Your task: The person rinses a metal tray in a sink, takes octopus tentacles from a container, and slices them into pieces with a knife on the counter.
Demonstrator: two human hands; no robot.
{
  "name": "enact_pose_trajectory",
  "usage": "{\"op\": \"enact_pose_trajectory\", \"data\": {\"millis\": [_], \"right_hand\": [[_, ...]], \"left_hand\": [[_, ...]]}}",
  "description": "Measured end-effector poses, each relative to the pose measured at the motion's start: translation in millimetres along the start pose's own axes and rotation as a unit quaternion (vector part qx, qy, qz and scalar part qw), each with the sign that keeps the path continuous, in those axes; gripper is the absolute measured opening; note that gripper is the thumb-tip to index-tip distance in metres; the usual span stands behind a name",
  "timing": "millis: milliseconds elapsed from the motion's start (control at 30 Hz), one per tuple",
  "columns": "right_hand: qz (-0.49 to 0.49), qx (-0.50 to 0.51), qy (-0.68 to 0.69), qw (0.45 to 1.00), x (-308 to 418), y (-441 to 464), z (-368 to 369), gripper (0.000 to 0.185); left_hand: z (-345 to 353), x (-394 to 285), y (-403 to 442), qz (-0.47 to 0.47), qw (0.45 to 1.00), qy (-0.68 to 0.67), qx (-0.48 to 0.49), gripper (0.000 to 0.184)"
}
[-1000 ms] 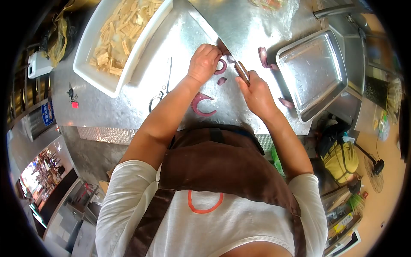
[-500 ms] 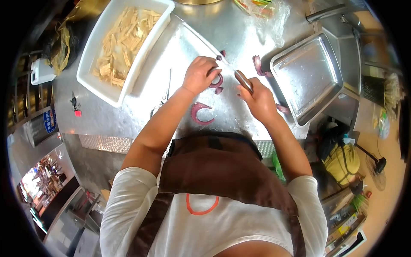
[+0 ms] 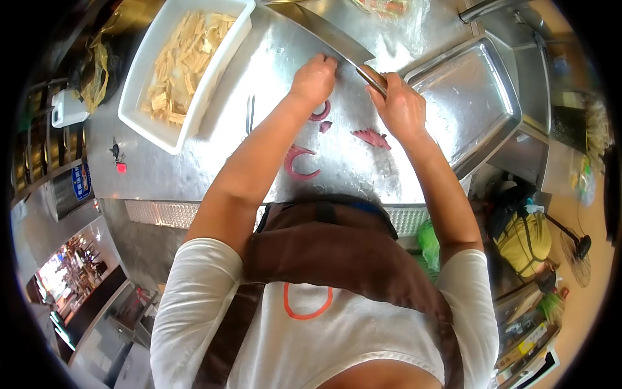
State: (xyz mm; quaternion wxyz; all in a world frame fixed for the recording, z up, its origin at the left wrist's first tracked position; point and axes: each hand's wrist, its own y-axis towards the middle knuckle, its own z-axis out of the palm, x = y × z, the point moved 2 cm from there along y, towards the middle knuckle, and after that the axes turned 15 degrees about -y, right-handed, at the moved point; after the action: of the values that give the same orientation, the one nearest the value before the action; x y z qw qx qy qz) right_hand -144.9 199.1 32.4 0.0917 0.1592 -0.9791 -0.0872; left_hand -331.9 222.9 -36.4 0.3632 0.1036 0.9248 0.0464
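Note:
My right hand point(image 3: 403, 105) is wrapped round the wooden handle of a large knife point(image 3: 327, 35), whose broad blade reaches up and left over the steel table. Just below the blade, my left hand point(image 3: 315, 79) has its fingers curled together; what they hold, if anything, is hidden. A curved purple piece point(image 3: 319, 111) and a small purple scrap point(image 3: 325, 127) lie under my left wrist. Nearer my body is a purple crescent-shaped piece point(image 3: 299, 163). Thin purple slices point(image 3: 372, 138) lie in a small pile left of my right forearm.
A white tub point(image 3: 188, 133) of pale yellow strips stands at the upper left. At the right is a steel tray point(image 3: 476, 110), partly behind my right hand. A clear plastic bag point(image 3: 405, 29) lies at the top. Keys with a red tag point(image 3: 121, 168) are at the left.
The knife has lifted and its blade now shows its broad side. Both hands have moved up. A pile of thin purple slices now shows by my right forearm, and the purple pieces beside the tray are out of sight.

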Motion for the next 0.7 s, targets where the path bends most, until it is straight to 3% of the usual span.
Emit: {"op": "enact_pose_trajectory", "data": {"millis": [100, 133, 167, 200, 233, 267, 400, 500, 567, 633, 700], "right_hand": [[-0.018, -0.008, -0.022, 1.000, -2, 3, 8, 0.028], [-0.037, -0.023, -0.031, 0.999, -3, 4, 11, 0.029], [-0.057, -0.037, -0.040, 0.997, -4, 5, 15, 0.029], [-0.058, -0.037, -0.039, 0.997, -5, 8, 18, 0.029], [-0.073, -0.041, -0.045, 0.996, -6, 12, 21, 0.031], [-0.088, -0.045, -0.051, 0.994, -5, 15, 24, 0.032], [-0.086, -0.022, -0.046, 0.995, -6, 17, 45, 0.032], [-0.086, -0.032, -0.076, 0.993, 3, 7, 40, 0.029], [-0.147, -0.095, -0.034, 0.984, 19, -7, 29, 0.027], [-0.161, 0.039, 0.122, 0.979, 36, -34, 45, 0.031], [-0.176, 0.119, 0.109, 0.971, 57, -51, 48, 0.034]], "left_hand": [[-18, -2, -18, 0.010, 0.995, -0.077, -0.059, 0.015], [-25, -2, -27, -0.134, 0.950, -0.273, -0.076, 0.013], [-30, -3, -39, -0.269, 0.846, -0.452, -0.089, 0.012], [-37, -2, -50, -0.270, 0.846, -0.451, -0.090, 0.012], [-42, 1, -64, -0.314, 0.709, -0.624, -0.095, 0.013], [-47, 2, -78, -0.340, 0.537, -0.766, -0.098, 0.014], [-57, 1, -132, -0.362, 0.514, -0.767, -0.124, 0.018], [-57, -6, -162, -0.412, 0.564, -0.703, -0.136, 0.015], [-54, -13, -179, -0.430, 0.711, -0.545, -0.114, 0.012], [-45, -15, -195, -0.389, 0.788, -0.468, -0.091, 0.018], [-39, -25, -200, -0.444, 0.734, -0.508, -0.085, 0.017]]}}
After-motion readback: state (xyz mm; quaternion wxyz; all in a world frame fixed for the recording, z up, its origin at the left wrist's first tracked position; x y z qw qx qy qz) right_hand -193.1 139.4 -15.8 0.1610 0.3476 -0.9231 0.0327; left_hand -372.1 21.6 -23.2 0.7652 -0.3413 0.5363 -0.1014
